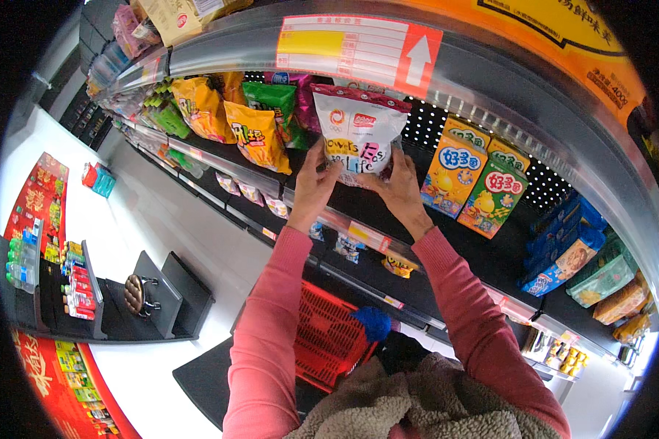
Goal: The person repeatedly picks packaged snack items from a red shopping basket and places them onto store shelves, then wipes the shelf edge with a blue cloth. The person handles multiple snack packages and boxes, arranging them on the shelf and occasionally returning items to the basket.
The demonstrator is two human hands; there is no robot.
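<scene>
A white snack bag [357,131] with a dark red top seal stands upright at the shelf, between my two hands. My left hand [317,178] grips its lower left side, thumb at the front. My right hand [398,184] holds the lower right corner the same way. Left of the bag are yellow chip bags [256,137] and a green chip bag [272,104]. To its right stand an orange snack box [453,173] and a green snack box [492,200]. Whether the bag's base touches the black shelf [357,211] is hidden by my hands.
An upper shelf edge with a price label [357,49] overhangs the bag closely. Blue biscuit packs [565,258] lie at the right. Below me is a red shopping basket [329,332]. A display rack with bottles [79,291] and a brown stool [136,294] are at the left.
</scene>
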